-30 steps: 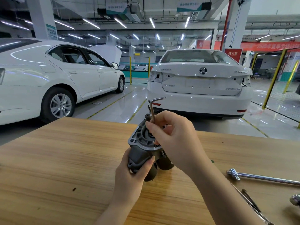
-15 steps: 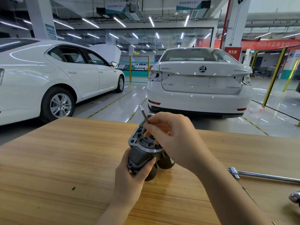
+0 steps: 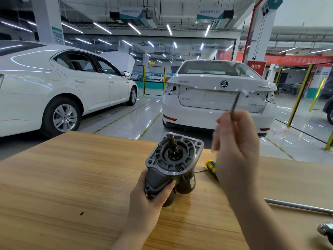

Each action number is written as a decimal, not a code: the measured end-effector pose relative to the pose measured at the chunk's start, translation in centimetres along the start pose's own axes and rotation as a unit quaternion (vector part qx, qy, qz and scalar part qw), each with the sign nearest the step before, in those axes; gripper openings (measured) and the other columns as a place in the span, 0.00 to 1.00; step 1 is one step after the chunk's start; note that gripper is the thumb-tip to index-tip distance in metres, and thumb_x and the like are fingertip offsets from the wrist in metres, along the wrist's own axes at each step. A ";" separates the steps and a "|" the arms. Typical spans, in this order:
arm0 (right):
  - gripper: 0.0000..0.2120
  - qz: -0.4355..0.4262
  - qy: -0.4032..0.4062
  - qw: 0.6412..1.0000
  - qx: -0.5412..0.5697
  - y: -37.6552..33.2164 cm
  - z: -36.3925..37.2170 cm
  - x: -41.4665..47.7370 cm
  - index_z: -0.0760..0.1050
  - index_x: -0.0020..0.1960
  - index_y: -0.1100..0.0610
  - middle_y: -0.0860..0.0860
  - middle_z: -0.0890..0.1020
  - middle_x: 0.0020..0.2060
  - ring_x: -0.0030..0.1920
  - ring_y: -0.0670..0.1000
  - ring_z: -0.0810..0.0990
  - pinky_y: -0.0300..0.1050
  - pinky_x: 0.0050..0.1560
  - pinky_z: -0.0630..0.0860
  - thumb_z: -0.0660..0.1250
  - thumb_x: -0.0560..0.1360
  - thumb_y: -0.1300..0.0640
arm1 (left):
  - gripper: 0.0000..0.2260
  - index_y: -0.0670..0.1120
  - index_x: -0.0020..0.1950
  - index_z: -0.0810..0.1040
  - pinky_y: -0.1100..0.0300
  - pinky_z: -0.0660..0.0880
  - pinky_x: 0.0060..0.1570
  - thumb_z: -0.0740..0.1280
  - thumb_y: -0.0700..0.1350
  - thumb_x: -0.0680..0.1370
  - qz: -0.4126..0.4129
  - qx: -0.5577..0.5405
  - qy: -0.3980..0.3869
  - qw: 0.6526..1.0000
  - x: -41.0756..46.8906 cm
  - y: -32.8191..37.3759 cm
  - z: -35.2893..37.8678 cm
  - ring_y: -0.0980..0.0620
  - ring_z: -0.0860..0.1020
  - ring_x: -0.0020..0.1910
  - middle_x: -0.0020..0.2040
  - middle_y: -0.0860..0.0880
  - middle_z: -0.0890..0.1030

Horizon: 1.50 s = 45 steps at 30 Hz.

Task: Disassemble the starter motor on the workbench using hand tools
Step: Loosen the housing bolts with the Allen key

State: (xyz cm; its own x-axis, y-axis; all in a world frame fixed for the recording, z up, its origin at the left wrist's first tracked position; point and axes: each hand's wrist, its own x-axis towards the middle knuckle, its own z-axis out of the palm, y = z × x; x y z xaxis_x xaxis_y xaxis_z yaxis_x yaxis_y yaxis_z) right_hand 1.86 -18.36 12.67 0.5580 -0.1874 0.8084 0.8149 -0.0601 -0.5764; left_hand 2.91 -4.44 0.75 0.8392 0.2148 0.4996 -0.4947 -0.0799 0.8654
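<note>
Left hand (image 3: 149,193) has its fingers wrapped round the body of the starter motor (image 3: 173,163), standing nose-up on the desk (image 3: 63,177). The right hand (image 3: 236,150) pinches a hex key (image 3: 236,103) up high, apart from it. The risk is a one-handed hold on a top-heavy casting, near the desk's far edge, so a slip could topple it. A screwdriver (image 3: 210,166) crowds the right; the roomier side is left.

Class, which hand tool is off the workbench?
The hex key, held up in the right hand; the yellow-handled screwdriver and steel bar lie on the bench.
</note>
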 end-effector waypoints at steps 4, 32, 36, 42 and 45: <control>0.05 -0.004 0.015 1.000 0.013 1.7 0.5 -4.1 0.72 0.38 0.44 0.42 0.69 0.23 0.23 0.40 0.64 0.30 0.23 0.61 0.63 0.72 0.50 | 0.24 0.57 0.53 0.73 0.74 0.75 0.43 0.70 0.61 0.59 -0.009 -0.009 0.004 1.000 0.1 -0.1 -0.1 0.65 0.78 0.50 0.48 0.65 0.80; 0.12 0.082 -0.023 0.974 -0.209 5.4 0.6 -8.4 0.76 0.38 0.49 0.43 0.70 0.23 0.28 0.45 0.69 0.36 0.29 0.64 0.71 0.69 0.66 | 0.17 0.56 0.50 0.75 0.75 0.74 0.35 0.74 0.50 0.64 0.002 -0.030 -0.012 0.999 -0.3 0.3 0.0 0.64 0.80 0.43 0.46 0.63 0.81; 0.08 0.142 -0.033 0.985 -0.090 4.0 0.9 -8.2 0.78 0.37 0.53 0.48 0.77 0.26 0.28 0.46 0.72 0.38 0.28 0.68 0.65 0.68 0.49 | 0.20 0.54 0.52 0.76 0.73 0.74 0.38 0.73 0.54 0.62 0.006 -0.043 -0.008 0.999 -0.4 0.3 0.0 0.61 0.80 0.45 0.47 0.59 0.82; 0.19 0.223 0.012 0.972 -0.079 3.5 1.7 -7.3 0.75 0.34 0.64 0.58 0.76 0.27 0.29 0.55 0.71 0.47 0.31 0.70 0.71 0.68 0.47 | 0.17 0.54 0.52 0.76 0.72 0.75 0.36 0.75 0.47 0.65 0.011 -0.029 -0.012 0.999 -0.4 -0.1 0.1 0.60 0.81 0.43 0.46 0.58 0.82; 0.18 0.235 0.000 0.967 -0.103 3.4 1.4 -6.9 0.76 0.32 0.61 0.58 0.78 0.27 0.30 0.57 0.73 0.49 0.32 0.72 0.70 0.68 0.46 | 0.18 0.54 0.51 0.76 0.73 0.75 0.36 0.75 0.39 0.67 0.016 -0.015 -0.009 1.000 -0.4 -0.3 0.1 0.61 0.81 0.42 0.46 0.59 0.82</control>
State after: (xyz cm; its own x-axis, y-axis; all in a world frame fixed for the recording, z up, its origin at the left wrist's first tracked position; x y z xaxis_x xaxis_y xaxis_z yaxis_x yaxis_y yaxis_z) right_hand 1.00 -15.84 5.25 0.8584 -0.2421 0.4523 0.4240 -0.1618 -0.8911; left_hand 2.77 -4.58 0.30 0.8262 0.1956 0.5284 -0.5281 -0.0581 0.8472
